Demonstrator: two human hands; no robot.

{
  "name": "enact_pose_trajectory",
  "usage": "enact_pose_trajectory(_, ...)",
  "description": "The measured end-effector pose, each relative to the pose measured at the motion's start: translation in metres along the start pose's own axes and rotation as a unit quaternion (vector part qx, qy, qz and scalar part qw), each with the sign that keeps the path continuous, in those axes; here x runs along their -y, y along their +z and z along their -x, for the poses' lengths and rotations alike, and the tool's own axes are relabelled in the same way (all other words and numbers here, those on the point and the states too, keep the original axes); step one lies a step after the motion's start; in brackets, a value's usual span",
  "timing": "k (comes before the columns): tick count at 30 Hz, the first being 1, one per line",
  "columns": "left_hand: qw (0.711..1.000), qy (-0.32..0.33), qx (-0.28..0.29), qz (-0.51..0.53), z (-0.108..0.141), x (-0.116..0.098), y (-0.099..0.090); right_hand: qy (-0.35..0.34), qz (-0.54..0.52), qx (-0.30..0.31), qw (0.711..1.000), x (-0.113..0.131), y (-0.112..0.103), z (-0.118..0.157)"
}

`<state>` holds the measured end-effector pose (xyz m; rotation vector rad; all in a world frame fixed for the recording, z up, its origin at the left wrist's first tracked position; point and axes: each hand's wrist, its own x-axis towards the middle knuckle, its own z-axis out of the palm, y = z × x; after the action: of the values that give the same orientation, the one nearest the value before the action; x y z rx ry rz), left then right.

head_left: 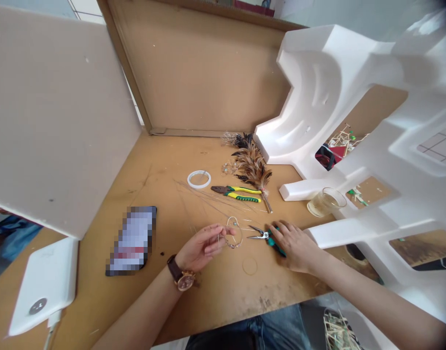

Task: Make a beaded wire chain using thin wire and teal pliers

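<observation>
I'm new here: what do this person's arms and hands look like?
No sleeves or gloves show. The left hand wears a watch at the wrist, with a dark brown strap and round, rose-gold-coloured case; the right hand has a bare wrist.

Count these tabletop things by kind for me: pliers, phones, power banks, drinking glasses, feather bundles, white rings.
Pliers: 2 (yellow-and-green pair, green-handled pair at the right hand)
Phone: 1
Power bank: 1
Drinking glass: 1
Feather bundle: 1
White ring: 1
Total: 7

The phone [135,238] lies left of the needle-nose pliers [268,236], the glass [323,203] to their right.
</observation>
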<state>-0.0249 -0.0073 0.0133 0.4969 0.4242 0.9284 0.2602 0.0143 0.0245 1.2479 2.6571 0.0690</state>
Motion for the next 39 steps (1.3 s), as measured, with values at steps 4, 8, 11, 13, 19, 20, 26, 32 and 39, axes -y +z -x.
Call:
enact_pose_trajectory(4, 1.0, -0.011, 0.001, 0.016, -0.001, 0.001, 0.0, -0.009, 0.04, -0.004, 0.999, 0.004, -0.005, -0.008)
enact_pose_trajectory(8, 0.999, -0.021, -0.002, 0.033, 0.0, -0.001, 0.001, 0.004, 0.028, -0.04, 0.999, 0.001, -0.011, -0.007)
enact_pose_trajectory(11, 0.998, -0.03, -0.005, 0.048, 0.0, -0.001, 0.002, -0.003, 0.011, -0.099, 0.995, -0.005, -0.023, -0.002)
enact_pose_trajectory(13, 0.997, -0.039, -0.005, 0.059, 0.0, -0.001, 0.003, -0.047, 0.025, -0.135, 0.989, -0.008, -0.035, 0.0)
enact_pose_trajectory(19, 0.993, -0.059, 0.004, 0.098, 0.0, -0.001, 0.001, -0.114, 0.115, -0.213, 0.964, -0.003, -0.064, -0.004)
enact_pose_trajectory(20, 0.993, -0.059, 0.007, 0.104, 0.0, -0.001, 0.001, -0.118, 0.129, -0.216, 0.961, -0.002, -0.066, -0.006)
enact_pose_trajectory(26, 0.99, -0.06, 0.015, 0.126, 0.0, -0.001, 0.0, -0.133, 0.167, -0.227, 0.95, 0.001, -0.066, -0.012)
enact_pose_trajectory(32, 0.991, -0.062, 0.014, 0.118, 0.0, -0.002, 0.0, -0.125, 0.171, -0.21, 0.954, 0.003, -0.067, -0.013)
enact_pose_trajectory(39, 0.993, -0.067, -0.016, 0.101, 0.0, -0.003, 0.001, -0.127, 0.146, -0.194, 0.962, 0.006, -0.068, -0.015)
